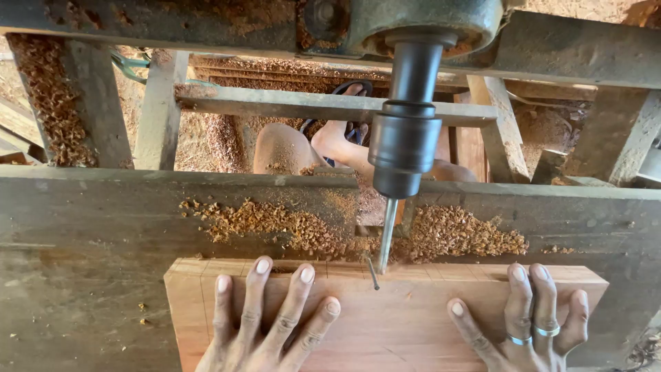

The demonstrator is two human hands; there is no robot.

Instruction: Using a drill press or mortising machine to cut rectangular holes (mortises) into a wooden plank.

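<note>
Both hands lie flat, fingers spread, palms down on a reddish-brown flat wooden board (385, 317); neither one grasps anything, they just press it. The left hand (265, 324) sits on the board's left half, the right hand (530, 324), with two silver rings, on its right half. The board lies on a grey worn wooden machine table (82, 275), long axis running left to right. Its far edge points at the thin steel drill bit (387, 234), which hangs from the dark cylindrical metal chuck (406, 145) and meets that far edge between the hands, a bit nearer the left fingertips. The bit lies straight ahead of both hands. Piles of reddish wood shavings (330, 231) lie on the table beyond the edge, either side of the bit. Below the frame, a foot in a dark sandal (341, 134) shows on a sawdust floor.
</note>
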